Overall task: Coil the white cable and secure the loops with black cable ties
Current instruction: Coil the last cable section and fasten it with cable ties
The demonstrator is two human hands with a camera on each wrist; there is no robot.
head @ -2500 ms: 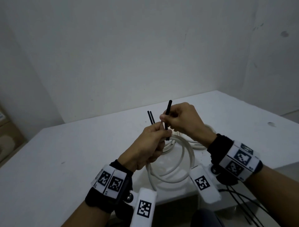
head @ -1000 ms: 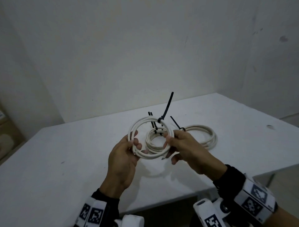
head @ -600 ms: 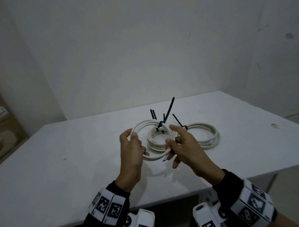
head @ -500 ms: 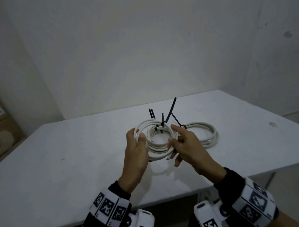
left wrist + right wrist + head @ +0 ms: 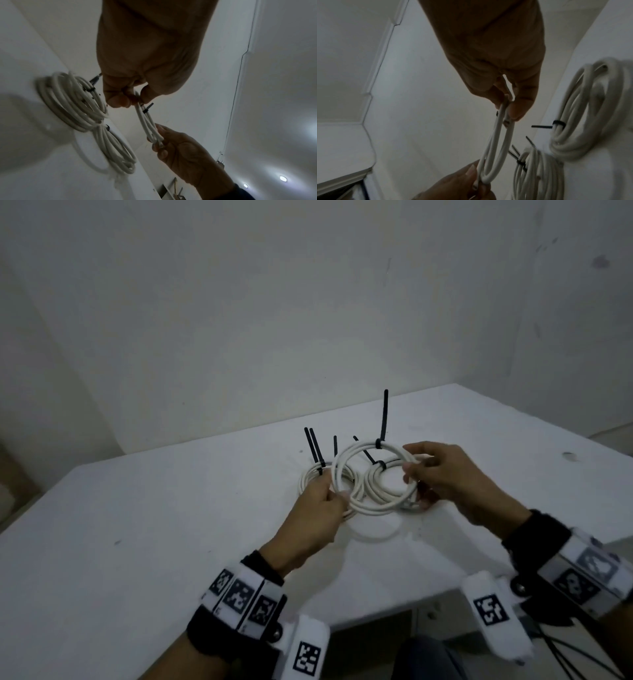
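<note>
The coil (image 5: pixel 373 477) has swung rightward, tie (image 5: pixel 383 419) now upright; left hand (image 5: pixel 318 508) and right hand (image 5: pixel 442 474) pinch opposite sides above the table (image 5: pixel 137 525). First tie's on; a second needs fitting opposite.

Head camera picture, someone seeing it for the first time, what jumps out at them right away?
The white cable coil, held up over the middle of the white table, the left hand gripping its near-left side and the right hand pinching its right side. One black cable tie stands up from the top of the coil. Behind it, two more tied coils lie on the table.
</note>
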